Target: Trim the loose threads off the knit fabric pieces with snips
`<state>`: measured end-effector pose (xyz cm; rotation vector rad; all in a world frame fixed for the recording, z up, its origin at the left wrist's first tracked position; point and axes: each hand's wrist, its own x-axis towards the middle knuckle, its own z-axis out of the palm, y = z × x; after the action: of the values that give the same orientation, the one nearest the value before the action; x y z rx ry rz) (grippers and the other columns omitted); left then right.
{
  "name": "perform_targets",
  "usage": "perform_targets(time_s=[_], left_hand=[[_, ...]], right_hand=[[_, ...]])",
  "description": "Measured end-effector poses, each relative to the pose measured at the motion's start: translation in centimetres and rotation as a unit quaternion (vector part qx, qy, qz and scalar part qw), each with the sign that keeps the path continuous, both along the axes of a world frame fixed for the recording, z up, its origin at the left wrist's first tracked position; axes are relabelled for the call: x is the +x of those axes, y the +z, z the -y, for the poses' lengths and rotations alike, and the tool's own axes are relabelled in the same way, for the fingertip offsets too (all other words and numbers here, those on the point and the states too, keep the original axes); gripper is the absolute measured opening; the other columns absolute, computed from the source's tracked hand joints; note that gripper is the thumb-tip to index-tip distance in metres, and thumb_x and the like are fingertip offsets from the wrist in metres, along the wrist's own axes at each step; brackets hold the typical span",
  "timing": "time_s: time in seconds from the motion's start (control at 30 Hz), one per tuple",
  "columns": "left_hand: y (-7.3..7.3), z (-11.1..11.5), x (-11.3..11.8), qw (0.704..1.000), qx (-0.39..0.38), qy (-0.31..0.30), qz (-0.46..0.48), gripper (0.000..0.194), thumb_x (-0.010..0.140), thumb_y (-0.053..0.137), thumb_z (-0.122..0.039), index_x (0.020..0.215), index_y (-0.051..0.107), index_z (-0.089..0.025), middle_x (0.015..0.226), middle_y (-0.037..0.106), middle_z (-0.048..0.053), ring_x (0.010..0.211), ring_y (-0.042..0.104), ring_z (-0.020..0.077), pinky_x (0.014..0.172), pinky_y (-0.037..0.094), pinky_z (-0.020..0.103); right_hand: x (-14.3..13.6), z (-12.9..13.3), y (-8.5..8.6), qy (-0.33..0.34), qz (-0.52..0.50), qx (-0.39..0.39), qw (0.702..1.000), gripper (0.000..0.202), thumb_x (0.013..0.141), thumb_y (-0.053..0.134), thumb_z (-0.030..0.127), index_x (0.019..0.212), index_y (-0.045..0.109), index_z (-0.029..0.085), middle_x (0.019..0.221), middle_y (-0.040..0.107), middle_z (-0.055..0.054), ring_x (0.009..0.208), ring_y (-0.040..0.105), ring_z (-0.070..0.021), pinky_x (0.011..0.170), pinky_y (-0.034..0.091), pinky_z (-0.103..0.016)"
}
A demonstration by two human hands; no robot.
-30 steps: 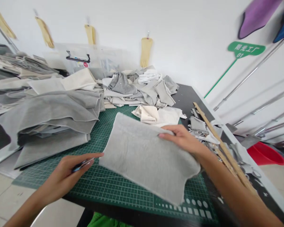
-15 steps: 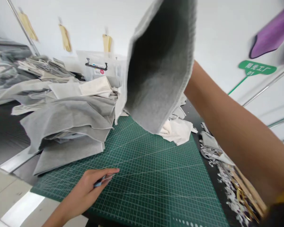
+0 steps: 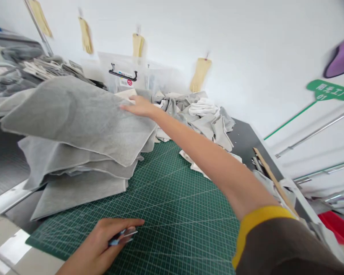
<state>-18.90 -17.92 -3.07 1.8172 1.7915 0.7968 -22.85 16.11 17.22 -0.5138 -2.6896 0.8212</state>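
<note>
My right hand (image 3: 140, 106) reaches across to the left and pinches the edge of a large grey fabric piece (image 3: 80, 114). That piece lies tilted on top of a pile of grey fabric (image 3: 83, 191) at the left of the green cutting mat (image 3: 177, 214). Low in the view, my left hand (image 3: 111, 236) is closed around a small blue tool (image 3: 122, 236) with thin metal tips, its index finger stretched out over the mat.
Behind the mat lies a heap of grey and white cloths (image 3: 200, 114). A clear plastic box (image 3: 123, 72) stands by the wall, below hanging yellow gloves (image 3: 138, 45). A wooden strip (image 3: 271, 175) and scraps lie at the right.
My right hand has swung the grey fabric piece from the raised centre down and left onto the pile. My left hand keeps the tool, and the view has turned slightly right.
</note>
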Motion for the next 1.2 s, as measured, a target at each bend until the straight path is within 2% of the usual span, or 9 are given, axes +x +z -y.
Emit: perform_targets(time_s=[0.17, 0.27, 0.4, 0.6, 0.7, 0.83, 0.97, 1.03, 1.2], left_hand=[[-0.8, 0.2, 0.3, 0.999, 0.021, 0.03, -0.005, 0.032, 0.1, 0.054, -0.045, 0.127, 0.071, -0.043, 0.12, 0.077, -0.003, 0.103, 0.074, 0.0213, 0.091, 0.062, 0.03], [-1.7, 0.4, 0.2, 0.999, 0.033, 0.027, -0.021, 0.031, 0.1, 0.057, -0.046, 0.129, 0.069, -0.044, 0.121, 0.076, -0.006, 0.105, 0.074, 0.0188, 0.091, 0.06, 0.027], [-2.8, 0.4, -0.4, 0.999, 0.037, 0.017, -0.031, 0.032, 0.1, 0.058, -0.045, 0.13, 0.068, -0.044, 0.123, 0.075, -0.007, 0.109, 0.073, 0.0186, 0.095, 0.059, 0.027], [-3.3, 0.2, -0.5, 0.999, 0.026, 0.013, -0.013, 0.031, 0.1, 0.058, -0.044, 0.129, 0.069, -0.042, 0.124, 0.075, -0.005, 0.111, 0.073, 0.0202, 0.097, 0.059, 0.029], [-3.3, 0.0, -0.5, 0.999, 0.035, 0.008, -0.017, 0.03, 0.098, 0.062, -0.042, 0.127, 0.07, -0.043, 0.121, 0.076, -0.006, 0.107, 0.075, 0.0184, 0.097, 0.058, 0.025], [-2.8, -0.3, -0.5, 0.998, 0.052, 0.004, -0.029, 0.031, 0.095, 0.067, -0.039, 0.125, 0.072, -0.041, 0.117, 0.077, -0.006, 0.102, 0.076, 0.0182, 0.092, 0.059, 0.02], [-2.5, -0.7, -0.4, 0.998, 0.055, 0.005, -0.023, 0.03, 0.097, 0.063, -0.04, 0.125, 0.072, -0.042, 0.116, 0.078, -0.006, 0.102, 0.076, 0.0186, 0.09, 0.06, 0.021], [-2.4, -0.9, -0.4, 0.998, 0.06, 0.006, -0.02, 0.03, 0.097, 0.063, -0.038, 0.125, 0.071, -0.042, 0.116, 0.078, -0.007, 0.102, 0.076, 0.0184, 0.09, 0.059, 0.021], [-2.5, -1.2, -0.7, 0.996, 0.079, -0.002, -0.035, 0.031, 0.094, 0.067, -0.036, 0.124, 0.072, -0.042, 0.114, 0.078, -0.008, 0.099, 0.077, 0.0186, 0.091, 0.059, 0.022]], right_hand=[[5.0, -1.6, 0.9, 0.03, 0.09, 0.001, 0.995, 0.05, 0.099, 0.065, 0.033, 0.143, 0.056, 0.01, 0.136, 0.068, -0.014, 0.119, 0.069, -0.0227, 0.106, 0.053, -0.041], [7.3, -2.2, 0.4, 0.025, 0.083, 0.049, 0.995, 0.041, 0.093, 0.068, 0.012, 0.133, 0.065, 0.008, 0.139, 0.067, -0.014, 0.126, 0.065, -0.0227, 0.112, 0.048, -0.036], [13.7, -2.8, -1.5, -0.023, 0.052, 0.095, 0.994, 0.041, 0.095, 0.06, 0.01, 0.136, 0.063, 0.009, 0.139, 0.066, -0.015, 0.126, 0.065, -0.0237, 0.114, 0.045, -0.04], [29.4, -2.2, -7.7, -0.101, 0.049, 0.126, 0.986, 0.056, 0.086, 0.075, 0.03, 0.139, 0.063, 0.014, 0.141, 0.064, -0.018, 0.131, 0.06, -0.034, 0.114, 0.043, -0.056], [33.6, -2.3, -11.9, -0.119, 0.072, 0.117, 0.983, 0.076, 0.069, 0.09, 0.03, 0.138, 0.064, 0.012, 0.144, 0.06, -0.023, 0.133, 0.057, -0.0404, 0.112, 0.043, -0.058], [34.9, -2.9, -15.5, -0.146, 0.054, 0.112, 0.981, 0.062, 0.078, 0.083, 0.028, 0.137, 0.065, 0.017, 0.153, 0.05, -0.02, 0.142, 0.048, -0.0369, 0.12, 0.035, -0.056], [35.4, -3.5, -16.8, -0.172, 0.024, 0.096, 0.98, 0.1, 0.072, 0.088, 0.045, 0.156, 0.042, 0.019, 0.164, 0.034, -0.019, 0.15, 0.036, -0.0359, 0.122, 0.033, -0.053], [35.5, -4.0, -17.3, -0.203, 0.015, 0.088, 0.975, 0.094, 0.08, 0.08, 0.052, 0.157, 0.039, 0.016, 0.159, 0.041, -0.021, 0.147, 0.04, -0.036, 0.12, 0.036, -0.054], [34.6, -5.1, -18.3, -0.261, -0.008, 0.097, 0.96, 0.055, 0.088, 0.074, 0.045, 0.132, 0.063, 0.014, 0.133, 0.065, -0.018, 0.124, 0.061, -0.0317, 0.108, 0.048, -0.05]])
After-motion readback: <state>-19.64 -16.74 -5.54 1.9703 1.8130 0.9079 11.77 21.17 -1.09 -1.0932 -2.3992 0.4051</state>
